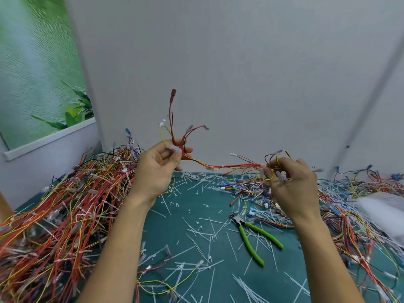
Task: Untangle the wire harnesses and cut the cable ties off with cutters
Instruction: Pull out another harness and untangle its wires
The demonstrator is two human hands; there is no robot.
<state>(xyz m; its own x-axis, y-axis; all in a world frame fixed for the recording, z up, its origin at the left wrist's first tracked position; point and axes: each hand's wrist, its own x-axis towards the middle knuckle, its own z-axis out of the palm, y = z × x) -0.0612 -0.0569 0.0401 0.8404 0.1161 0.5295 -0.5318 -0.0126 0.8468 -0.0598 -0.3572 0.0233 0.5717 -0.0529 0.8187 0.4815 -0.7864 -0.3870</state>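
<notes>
While you hold the wire harness [220, 166] stretched in the air above the table [175, 221], your left hand [157, 169] has its fingers [175, 157] curled tight round one end, where red and yellow branches fan upward. Your right hand [293, 184] pinches the other end at a yellow loop. A white cable tie [222, 166] sits on the span between your hands. Green-handled cutters [253, 235] lie on the table below your right hand, untouched, among cut tie offcuts [196, 232]. Tangled harness piles [65, 204] flank both sides.
</notes>
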